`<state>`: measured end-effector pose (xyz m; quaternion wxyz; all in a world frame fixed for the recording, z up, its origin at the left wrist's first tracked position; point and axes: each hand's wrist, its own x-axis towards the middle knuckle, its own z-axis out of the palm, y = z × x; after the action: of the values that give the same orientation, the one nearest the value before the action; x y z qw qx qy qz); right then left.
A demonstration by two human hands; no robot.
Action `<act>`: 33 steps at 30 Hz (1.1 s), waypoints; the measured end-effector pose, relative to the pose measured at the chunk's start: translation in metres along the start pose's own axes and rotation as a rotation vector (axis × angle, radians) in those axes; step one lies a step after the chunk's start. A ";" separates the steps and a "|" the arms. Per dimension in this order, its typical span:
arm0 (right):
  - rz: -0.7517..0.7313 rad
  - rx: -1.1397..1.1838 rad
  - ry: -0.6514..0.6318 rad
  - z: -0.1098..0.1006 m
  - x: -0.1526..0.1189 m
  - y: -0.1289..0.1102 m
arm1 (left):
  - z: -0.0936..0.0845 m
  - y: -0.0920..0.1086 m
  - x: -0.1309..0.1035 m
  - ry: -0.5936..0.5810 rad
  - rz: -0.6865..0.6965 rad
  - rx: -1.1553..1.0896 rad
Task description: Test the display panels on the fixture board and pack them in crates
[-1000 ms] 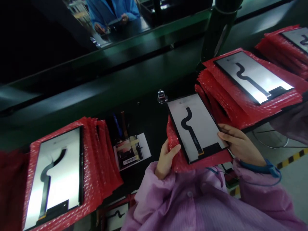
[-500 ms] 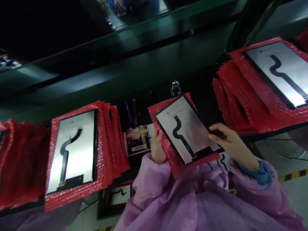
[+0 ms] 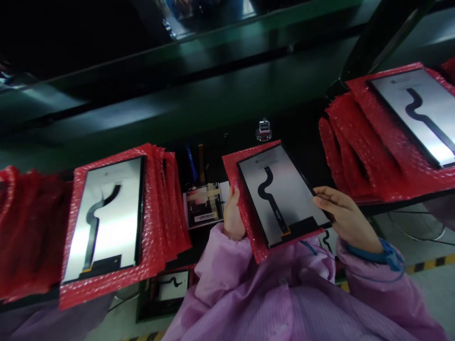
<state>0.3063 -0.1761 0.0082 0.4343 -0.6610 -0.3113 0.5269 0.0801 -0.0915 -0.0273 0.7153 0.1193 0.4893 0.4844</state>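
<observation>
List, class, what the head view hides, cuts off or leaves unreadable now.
Head view:
- Left hand: most fingers hidden behind the red bubble wrap.
- Top panel on the right stack: one corner cut off by the picture's right edge.
- Held panel: print too small and faint to read.
- Barcode label: lettering too small.

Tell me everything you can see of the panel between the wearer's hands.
The panel is a flat rectangle with a silvery-grey face and dark edges. A black, S-curved ribbon runs down it to an orange end beside a black strip along the lower edge. It lies over a red bubble-wrap sheet, slightly askew. The right hand pinches its right edge; the left hand holds the sheet. Print near the top is unreadable.
</observation>
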 end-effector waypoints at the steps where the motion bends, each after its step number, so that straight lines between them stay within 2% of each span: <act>1: 0.039 0.066 -0.015 0.004 0.002 0.003 | -0.001 0.001 0.000 -0.008 -0.015 0.000; 4: 0.111 0.191 -0.035 0.016 0.009 0.014 | -0.002 0.003 0.002 -0.025 -0.043 0.029; 8: 0.027 0.046 -0.036 0.021 0.016 0.024 | -0.005 0.005 0.007 -0.088 0.075 0.157; 11: -0.028 -0.130 -0.039 0.023 0.016 0.023 | -0.008 0.005 0.010 -0.117 0.375 0.546; 13: -0.058 -0.289 -0.031 0.028 0.013 0.018 | -0.011 0.005 0.011 -0.063 0.635 0.886; 15: -0.096 -0.571 0.033 0.035 0.006 0.010 | -0.014 0.010 0.010 -0.007 0.846 1.135; 17: -0.164 -0.918 0.121 0.041 0.000 0.001 | -0.017 0.023 0.011 0.008 0.997 1.267; 19: -0.265 -1.162 0.169 0.044 -0.004 -0.009 | -0.022 0.044 0.015 0.071 1.085 1.357; 21: -0.360 -1.221 0.148 0.044 -0.003 -0.016 | -0.027 0.068 0.025 0.242 1.091 1.468; 23: -0.405 -1.171 0.089 0.042 0.000 -0.021 | -0.031 0.090 0.040 0.440 0.984 1.598; 24: -0.415 -1.134 0.059 0.042 0.002 -0.023 | -0.032 0.099 0.048 0.502 0.898 1.652; 27: -0.436 -1.024 0.018 0.043 0.005 -0.027 | -0.034 0.113 0.071 0.562 0.728 1.713; 30: -0.469 -0.872 -0.007 0.045 0.003 -0.027 | -0.034 0.119 0.081 0.586 0.722 1.680; 33: -0.482 -0.657 -0.024 0.049 -0.002 -0.025 | -0.032 0.125 0.070 0.636 0.778 1.619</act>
<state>0.2596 -0.1548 0.0278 0.3071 -0.6665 -0.6141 0.2904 -0.0139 0.0184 -0.0035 0.0376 0.5955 0.7738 0.2124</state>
